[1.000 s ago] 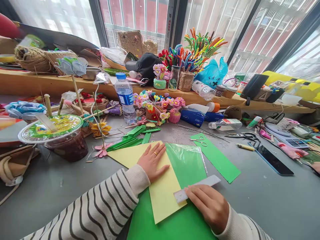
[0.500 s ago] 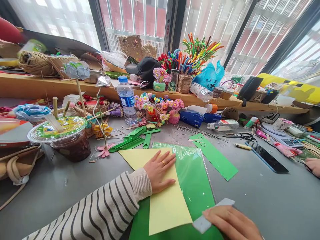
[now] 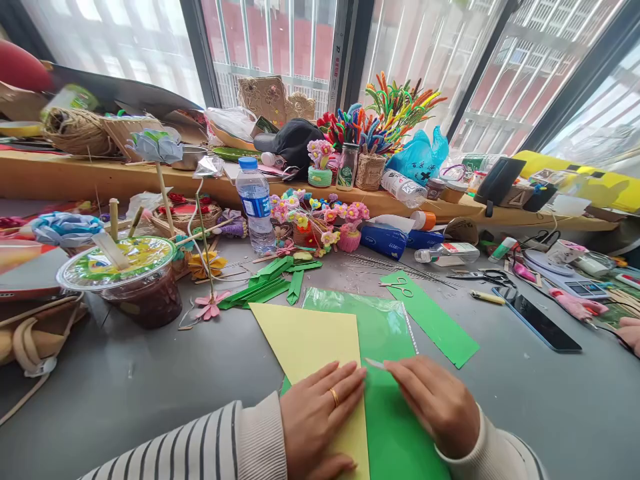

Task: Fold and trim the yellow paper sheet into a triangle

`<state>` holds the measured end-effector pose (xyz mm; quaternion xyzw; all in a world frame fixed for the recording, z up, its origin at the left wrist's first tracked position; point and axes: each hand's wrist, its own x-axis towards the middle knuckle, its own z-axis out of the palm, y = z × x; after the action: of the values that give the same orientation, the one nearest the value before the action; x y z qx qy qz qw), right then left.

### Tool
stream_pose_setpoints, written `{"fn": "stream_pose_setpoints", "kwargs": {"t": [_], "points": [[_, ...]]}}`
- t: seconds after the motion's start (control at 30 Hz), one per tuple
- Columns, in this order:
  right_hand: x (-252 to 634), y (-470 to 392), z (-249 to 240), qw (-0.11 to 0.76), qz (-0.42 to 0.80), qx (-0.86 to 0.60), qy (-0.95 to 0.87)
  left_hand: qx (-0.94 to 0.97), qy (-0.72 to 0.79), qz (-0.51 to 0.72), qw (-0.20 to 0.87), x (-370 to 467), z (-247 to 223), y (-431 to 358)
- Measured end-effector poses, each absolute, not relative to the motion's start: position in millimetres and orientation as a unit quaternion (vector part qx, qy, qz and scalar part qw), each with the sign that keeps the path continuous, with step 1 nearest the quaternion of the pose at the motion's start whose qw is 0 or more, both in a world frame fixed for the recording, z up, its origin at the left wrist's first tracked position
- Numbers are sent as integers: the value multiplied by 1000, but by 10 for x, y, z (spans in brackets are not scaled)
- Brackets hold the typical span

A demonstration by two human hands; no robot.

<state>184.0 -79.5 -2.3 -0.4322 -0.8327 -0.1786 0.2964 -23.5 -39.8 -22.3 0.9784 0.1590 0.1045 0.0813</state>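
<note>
My left hand (image 3: 324, 419) lies flat with fingers stretched on a sheet of pale yellow paper (image 3: 315, 340). Under it is green paper (image 3: 395, 420), partly covered by a clear plastic sleeve (image 3: 350, 299). In my right hand (image 3: 437, 400) a thin, pale, flat strip (image 3: 375, 364) is pinched; its tip points left, close to the yellow paper's right edge. Most of the strip is hidden by my fingers, and its kind is unclear. A green paper strip (image 3: 437, 323) with small scissors (image 3: 399, 287) on it lies beyond my right hand.
Folded green strips (image 3: 265, 283) lie behind the yellow paper. A lidded drink cup (image 3: 145, 300) stands at left, a water bottle (image 3: 256, 207) at the back. On the right are a phone (image 3: 537, 320), black-handled scissors (image 3: 493, 276) and another person's hand (image 3: 631, 333).
The yellow paper has shifted and turned, its right edge now nearly straight toward me. My left hand slid nearer; my right hand rose up the sheet with the pale strip, now seen nearly edge-on.
</note>
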Motion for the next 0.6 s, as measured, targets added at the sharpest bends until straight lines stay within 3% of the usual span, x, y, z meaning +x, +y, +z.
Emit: {"fn": "stream_pose_setpoints", "kwargs": {"t": [0.17, 0.6], "points": [[1720, -765, -160, 281, -231, -407, -838, 984, 103, 128, 67, -258, -245, -403], [1726, -588, -168, 280, -218, -406, -842, 988, 63, 137, 18, -274, -315, -367]]}}
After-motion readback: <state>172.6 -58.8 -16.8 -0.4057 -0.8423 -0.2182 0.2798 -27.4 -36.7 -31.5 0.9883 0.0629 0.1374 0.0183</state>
